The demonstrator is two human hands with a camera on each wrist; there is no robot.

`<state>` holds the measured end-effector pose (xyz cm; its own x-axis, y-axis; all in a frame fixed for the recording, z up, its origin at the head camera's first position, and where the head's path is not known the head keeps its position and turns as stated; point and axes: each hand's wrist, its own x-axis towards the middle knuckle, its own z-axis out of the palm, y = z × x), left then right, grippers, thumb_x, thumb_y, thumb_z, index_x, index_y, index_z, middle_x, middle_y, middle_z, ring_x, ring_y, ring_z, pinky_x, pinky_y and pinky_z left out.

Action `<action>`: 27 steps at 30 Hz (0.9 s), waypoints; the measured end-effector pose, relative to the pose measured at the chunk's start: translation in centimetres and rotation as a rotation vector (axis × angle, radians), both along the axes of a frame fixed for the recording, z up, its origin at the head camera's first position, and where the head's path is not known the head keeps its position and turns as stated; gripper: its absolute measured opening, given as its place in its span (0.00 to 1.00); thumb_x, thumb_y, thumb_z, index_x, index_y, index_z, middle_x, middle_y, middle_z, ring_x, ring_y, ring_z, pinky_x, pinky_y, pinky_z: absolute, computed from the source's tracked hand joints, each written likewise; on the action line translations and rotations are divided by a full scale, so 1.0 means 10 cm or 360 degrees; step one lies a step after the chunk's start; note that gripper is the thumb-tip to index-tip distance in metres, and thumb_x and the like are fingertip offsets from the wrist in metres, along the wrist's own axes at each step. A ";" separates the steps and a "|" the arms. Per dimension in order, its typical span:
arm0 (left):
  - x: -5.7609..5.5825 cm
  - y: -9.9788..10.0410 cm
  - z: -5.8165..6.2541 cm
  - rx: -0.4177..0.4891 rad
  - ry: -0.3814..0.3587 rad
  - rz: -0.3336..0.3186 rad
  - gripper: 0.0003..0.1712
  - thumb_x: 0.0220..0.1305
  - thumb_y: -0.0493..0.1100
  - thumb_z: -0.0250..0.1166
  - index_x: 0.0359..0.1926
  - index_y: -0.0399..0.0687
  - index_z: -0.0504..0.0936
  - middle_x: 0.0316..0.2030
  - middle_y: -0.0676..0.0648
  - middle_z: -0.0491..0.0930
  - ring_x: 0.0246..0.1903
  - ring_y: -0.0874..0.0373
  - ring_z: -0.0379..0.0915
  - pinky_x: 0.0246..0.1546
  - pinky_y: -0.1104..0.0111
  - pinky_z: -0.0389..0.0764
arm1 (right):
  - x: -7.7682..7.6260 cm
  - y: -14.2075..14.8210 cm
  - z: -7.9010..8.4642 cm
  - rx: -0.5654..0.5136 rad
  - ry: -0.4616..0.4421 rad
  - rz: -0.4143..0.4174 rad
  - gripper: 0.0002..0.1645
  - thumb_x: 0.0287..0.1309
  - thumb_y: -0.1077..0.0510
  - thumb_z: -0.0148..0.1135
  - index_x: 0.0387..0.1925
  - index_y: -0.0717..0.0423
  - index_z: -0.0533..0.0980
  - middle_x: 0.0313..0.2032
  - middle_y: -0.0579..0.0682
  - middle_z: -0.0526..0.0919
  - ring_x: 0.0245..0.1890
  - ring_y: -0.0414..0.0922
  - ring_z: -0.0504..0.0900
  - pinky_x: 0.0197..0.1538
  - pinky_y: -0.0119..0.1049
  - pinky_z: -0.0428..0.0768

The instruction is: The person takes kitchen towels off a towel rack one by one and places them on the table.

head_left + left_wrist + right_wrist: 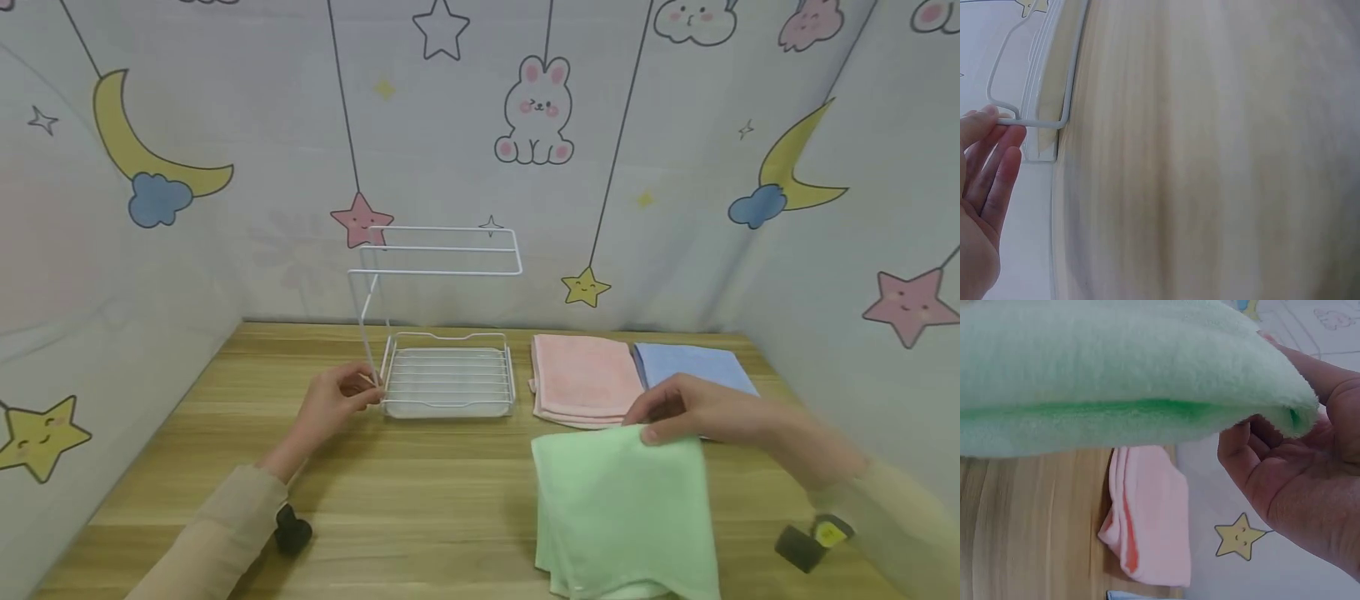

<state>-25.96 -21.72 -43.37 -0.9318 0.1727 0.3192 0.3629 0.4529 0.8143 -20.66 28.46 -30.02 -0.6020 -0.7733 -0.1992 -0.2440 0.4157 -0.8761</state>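
A folded green towel [626, 508] hangs from my right hand [701, 408], whose thumb and fingers pinch its top edge. In the right wrist view the green towel [1116, 369] shows its fold, gripped at one end by the right hand [1304, 469]. My left hand [337, 400] pinches the lower left front of a white wire rack [450, 404] with an upright frame and top bars. The left wrist view shows the thumb and fingertips of the left hand [988, 181] on the rack's wire [1035, 124]. A pale tray [450, 358] lies in the rack's base.
Right of the rack lies a folded pink towel [585, 375], with a folded blue towel [693, 367] beside it, partly behind the right hand. All rest on a wooden tabletop [420, 508]. Printed white cloth [450, 125] hangs behind and at both sides.
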 end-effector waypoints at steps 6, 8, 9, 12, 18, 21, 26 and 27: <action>0.00 0.03 0.00 0.0015 -0.0020 -0.0008 0.10 0.57 0.34 0.71 0.40 0.38 0.81 0.32 0.36 0.87 0.30 0.51 0.86 0.28 0.72 0.83 | -0.19 0.07 -0.27 0.0130 0.0098 -0.0072 0.13 0.65 0.59 0.61 0.50 0.54 0.82 0.44 0.43 0.87 0.41 0.32 0.82 0.47 0.31 0.81; 0.00 0.03 0.00 0.0017 -0.0022 -0.0004 0.10 0.57 0.34 0.71 0.40 0.38 0.81 0.31 0.37 0.87 0.30 0.48 0.86 0.27 0.72 0.83 | -0.23 0.07 -0.35 0.0147 0.0139 -0.0067 0.13 0.65 0.59 0.62 0.50 0.53 0.82 0.45 0.44 0.87 0.42 0.33 0.82 0.47 0.31 0.81; 0.00 0.03 0.00 0.0016 -0.0022 -0.0002 0.10 0.57 0.34 0.71 0.40 0.38 0.81 0.31 0.37 0.87 0.30 0.46 0.86 0.27 0.72 0.83 | -0.25 0.07 -0.39 0.0156 0.0157 -0.0066 0.13 0.65 0.59 0.62 0.50 0.53 0.82 0.46 0.45 0.87 0.43 0.33 0.82 0.48 0.30 0.81; -0.01 0.03 0.00 0.0008 -0.0024 -0.0003 0.10 0.58 0.35 0.71 0.40 0.39 0.81 0.32 0.37 0.87 0.30 0.49 0.86 0.27 0.71 0.83 | -0.30 0.06 -0.49 0.0187 0.0233 -0.0062 0.13 0.66 0.58 0.61 0.50 0.54 0.82 0.47 0.48 0.86 0.44 0.33 0.81 0.47 0.30 0.81; -0.03 0.01 -0.01 0.0000 -0.0028 0.0003 0.09 0.59 0.36 0.71 0.39 0.39 0.81 0.32 0.37 0.87 0.29 0.59 0.85 0.28 0.72 0.83 | -0.38 0.06 -0.64 0.0220 0.0325 -0.0095 0.13 0.67 0.58 0.60 0.51 0.54 0.81 0.47 0.52 0.86 0.40 0.32 0.80 0.43 0.29 0.80; -0.03 0.01 -0.01 0.0003 -0.0023 0.0005 0.09 0.58 0.36 0.71 0.39 0.38 0.81 0.32 0.37 0.87 0.29 0.59 0.85 0.27 0.72 0.83 | -0.42 0.08 -0.72 0.0199 0.0357 -0.0100 0.13 0.67 0.59 0.60 0.51 0.55 0.81 0.46 0.53 0.87 0.39 0.32 0.79 0.42 0.28 0.79; -0.02 0.00 -0.02 0.0000 -0.0025 0.0007 0.10 0.58 0.35 0.72 0.39 0.37 0.81 0.31 0.36 0.87 0.28 0.63 0.84 0.27 0.72 0.83 | -0.46 0.10 -0.85 0.0152 0.0386 -0.0100 0.13 0.67 0.61 0.60 0.50 0.59 0.81 0.45 0.57 0.87 0.39 0.31 0.80 0.41 0.28 0.80; -0.02 0.00 -0.02 -0.0004 -0.0023 0.0012 0.10 0.57 0.34 0.72 0.39 0.37 0.81 0.31 0.36 0.87 0.27 0.64 0.84 0.27 0.72 0.83 | -0.46 0.10 -0.87 0.0150 0.0396 -0.0107 0.12 0.67 0.61 0.60 0.50 0.59 0.81 0.45 0.58 0.87 0.39 0.31 0.80 0.42 0.28 0.80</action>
<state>-26.17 -21.74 -43.57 -0.9376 0.1663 0.3055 0.3478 0.4580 0.8181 -25.23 29.47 -38.71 -0.6907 -0.7150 -0.1081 -0.4161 0.5152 -0.7493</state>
